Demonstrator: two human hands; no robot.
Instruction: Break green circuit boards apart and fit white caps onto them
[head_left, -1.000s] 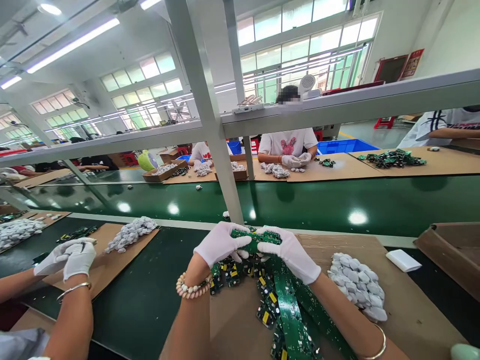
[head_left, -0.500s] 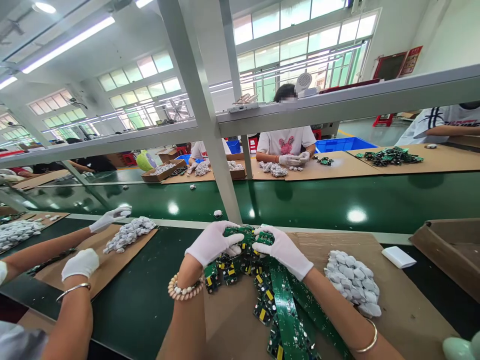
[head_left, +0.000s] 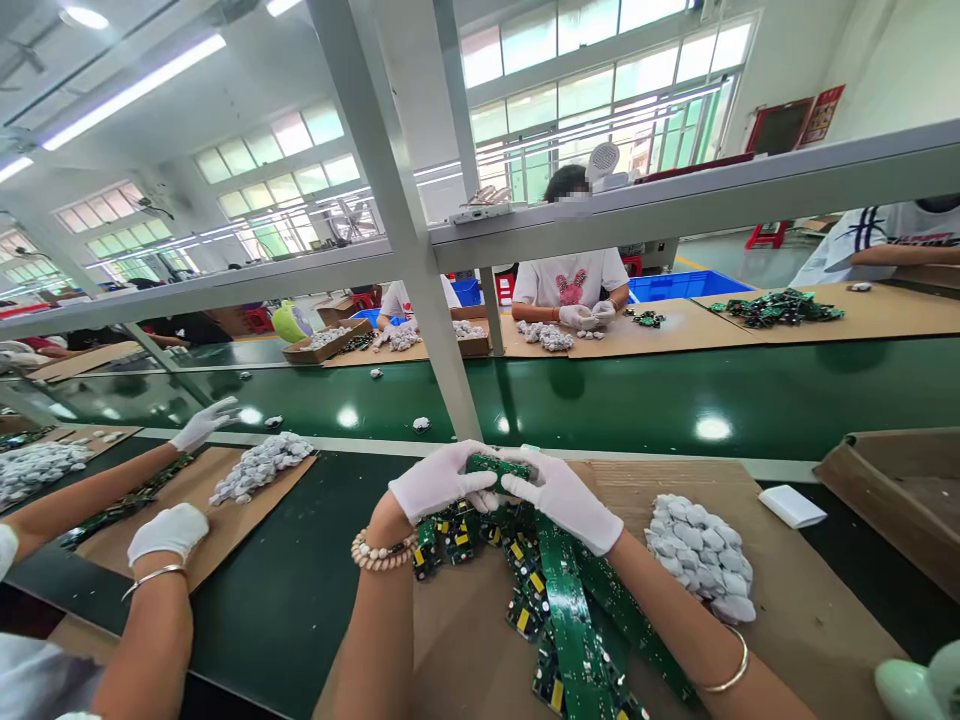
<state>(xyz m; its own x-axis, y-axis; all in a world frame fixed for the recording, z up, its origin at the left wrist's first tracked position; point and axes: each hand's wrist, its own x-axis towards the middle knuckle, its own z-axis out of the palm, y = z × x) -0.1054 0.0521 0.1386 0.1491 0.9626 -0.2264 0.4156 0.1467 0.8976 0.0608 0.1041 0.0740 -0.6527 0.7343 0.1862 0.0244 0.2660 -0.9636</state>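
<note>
Both my hands wear white gloves and meet at the far side of the cardboard. A small green circuit board [head_left: 498, 467] is held between them. My left hand [head_left: 444, 482] grips its left end, and my right hand [head_left: 564, 498] is closed on its right end. Under and in front of the hands lie several small circuit boards [head_left: 459, 535] with yellow and black parts. Long green circuit board strips [head_left: 571, 620] run from below my right hand toward me, partly covered by my right forearm. Fingertips hide part of the held board.
A heap of white wrapped pieces [head_left: 699, 550] sits right on the cardboard sheet [head_left: 465, 640], near a folded white paper [head_left: 793, 507] and a cardboard box [head_left: 900, 500]. Beyond runs a green conveyor belt [head_left: 630, 400]. At left, a co-worker's gloved hands [head_left: 169, 535] flank another white heap [head_left: 261, 467].
My hands have drawn closer together around the board. White pieces on the belt have shifted left. The co-worker's far hand has moved left with fingers spread, and another white piece now lies on the belt.
</note>
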